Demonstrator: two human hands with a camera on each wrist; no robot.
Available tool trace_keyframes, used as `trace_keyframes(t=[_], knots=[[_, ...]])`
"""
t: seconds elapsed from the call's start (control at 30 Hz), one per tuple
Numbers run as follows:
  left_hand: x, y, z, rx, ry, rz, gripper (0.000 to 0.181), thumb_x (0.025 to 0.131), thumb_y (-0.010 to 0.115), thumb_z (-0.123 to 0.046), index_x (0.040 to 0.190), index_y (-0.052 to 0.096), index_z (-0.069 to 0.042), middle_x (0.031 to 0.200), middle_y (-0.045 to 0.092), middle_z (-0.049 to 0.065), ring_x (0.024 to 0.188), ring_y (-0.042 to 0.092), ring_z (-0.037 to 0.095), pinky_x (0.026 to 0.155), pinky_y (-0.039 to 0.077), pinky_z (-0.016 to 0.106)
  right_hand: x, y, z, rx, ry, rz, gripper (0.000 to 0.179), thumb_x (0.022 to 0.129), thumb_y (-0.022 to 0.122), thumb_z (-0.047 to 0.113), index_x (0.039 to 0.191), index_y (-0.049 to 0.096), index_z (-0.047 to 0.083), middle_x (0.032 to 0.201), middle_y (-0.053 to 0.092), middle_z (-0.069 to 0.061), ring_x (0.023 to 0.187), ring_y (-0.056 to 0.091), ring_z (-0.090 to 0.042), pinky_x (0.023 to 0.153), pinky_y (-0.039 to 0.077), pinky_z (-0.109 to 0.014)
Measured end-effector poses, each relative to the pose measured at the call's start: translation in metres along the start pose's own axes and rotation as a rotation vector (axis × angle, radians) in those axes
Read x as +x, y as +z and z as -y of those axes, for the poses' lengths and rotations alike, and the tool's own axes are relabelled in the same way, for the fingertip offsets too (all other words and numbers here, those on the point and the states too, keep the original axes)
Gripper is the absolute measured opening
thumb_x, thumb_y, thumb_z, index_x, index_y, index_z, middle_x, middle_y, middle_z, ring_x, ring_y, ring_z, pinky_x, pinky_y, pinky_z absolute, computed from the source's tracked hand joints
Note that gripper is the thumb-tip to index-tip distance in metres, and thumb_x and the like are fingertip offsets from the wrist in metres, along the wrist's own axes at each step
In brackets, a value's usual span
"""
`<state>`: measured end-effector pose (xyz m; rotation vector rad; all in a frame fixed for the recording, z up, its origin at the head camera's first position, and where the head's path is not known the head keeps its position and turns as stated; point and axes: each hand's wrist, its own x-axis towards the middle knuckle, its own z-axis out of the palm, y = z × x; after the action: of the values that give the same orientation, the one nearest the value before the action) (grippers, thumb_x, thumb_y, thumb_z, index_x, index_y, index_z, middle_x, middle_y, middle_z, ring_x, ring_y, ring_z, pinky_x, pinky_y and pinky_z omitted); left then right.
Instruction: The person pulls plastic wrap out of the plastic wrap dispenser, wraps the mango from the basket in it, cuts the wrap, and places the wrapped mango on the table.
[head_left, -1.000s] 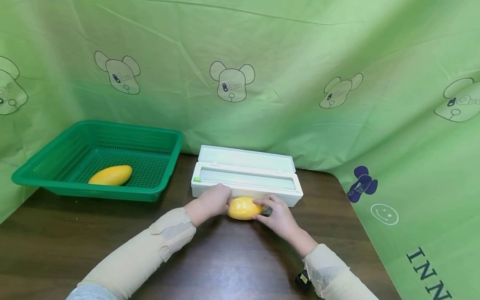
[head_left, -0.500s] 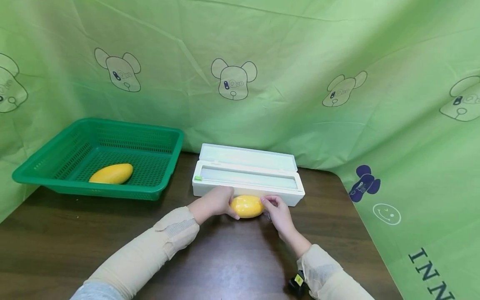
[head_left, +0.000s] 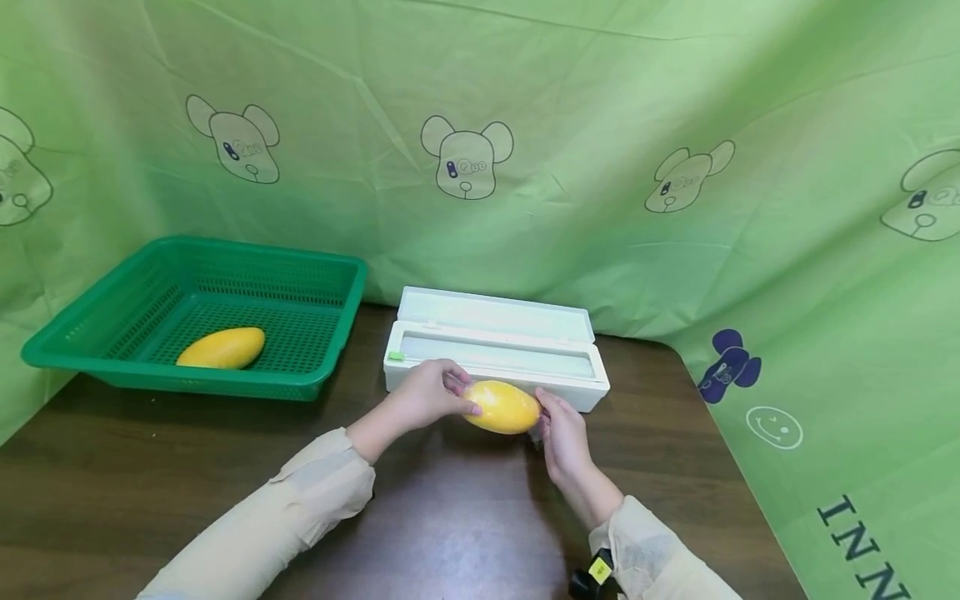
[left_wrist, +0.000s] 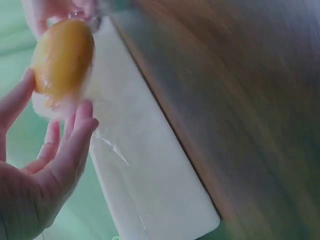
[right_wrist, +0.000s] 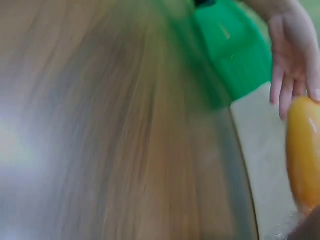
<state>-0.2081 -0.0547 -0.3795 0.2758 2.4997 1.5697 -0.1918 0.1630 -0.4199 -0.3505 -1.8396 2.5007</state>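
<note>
A yellow mango (head_left: 504, 407) in clear cling film is held between both hands, just in front of a white cling film dispenser (head_left: 491, 383). My left hand (head_left: 426, 398) holds the mango's left end between thumb and fingertips. At the other end, my right hand (head_left: 567, 437) grips the mango, where loose film (head_left: 536, 432) bunches below the fingers. Crinkled film also shows on the near end of the mango (left_wrist: 65, 60) in the left wrist view. In the right wrist view most of the right hand is out of frame.
A green basket (head_left: 225, 382) stands at the left back of the brown table (head_left: 450, 533), with a second mango (head_left: 223, 348) in it. The dispenser's lid (head_left: 495, 317) is raised at the back. A green printed curtain (head_left: 562, 250) hangs behind.
The mango has risen slightly and tilted, its right end lower. My left hand has shifted its hold from a fist at the end to thumb and fingertips. The right hand has turned beside its end.
</note>
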Motion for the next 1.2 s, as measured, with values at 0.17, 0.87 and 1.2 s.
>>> trace_keyframes(t=[0.17, 0.87, 1.2], knots=[[-0.01, -0.003, 0.0, -0.311, -0.023, 0.024, 0.043, 0.081, 0.084, -0.004, 0.118, 0.067, 0.01, 0.105, 0.068, 0.015, 0.092, 0.066, 0.02, 0.084, 0.058, 0.034, -0.009, 0.015, 0.006, 0.193, 0.043, -0.037, 0.036, 0.107, 0.05, 0.013, 0.071, 0.054, 0.014, 0.061, 0.045, 0.008, 0.055, 0.04, -0.004, 0.055, 0.033, -0.018], [-0.02, -0.001, 0.018, -0.796, -0.065, 0.206, 0.045, 0.094, 0.062, 0.003, 0.133, 0.051, 0.02, 0.101, 0.072, 0.005, 0.091, 0.069, 0.01, 0.094, 0.054, 0.032, -0.017, 0.036, 0.015, -0.105, -0.073, 0.0, 0.027, 0.104, 0.051, 0.021, 0.081, 0.063, 0.014, 0.09, 0.058, 0.0, 0.084, 0.053, -0.016, 0.067, 0.042, -0.026], [-0.025, 0.004, 0.01, -0.825, -0.129, 0.242, 0.041, 0.094, 0.049, -0.015, 0.126, 0.048, 0.011, 0.109, 0.055, 0.008, 0.1, 0.054, 0.016, 0.094, 0.046, 0.025, -0.016, 0.039, 0.015, 0.103, -0.081, 0.21, 0.027, 0.106, 0.045, 0.012, 0.102, 0.07, 0.005, 0.108, 0.075, -0.006, 0.108, 0.067, -0.021, 0.089, 0.055, -0.033]])
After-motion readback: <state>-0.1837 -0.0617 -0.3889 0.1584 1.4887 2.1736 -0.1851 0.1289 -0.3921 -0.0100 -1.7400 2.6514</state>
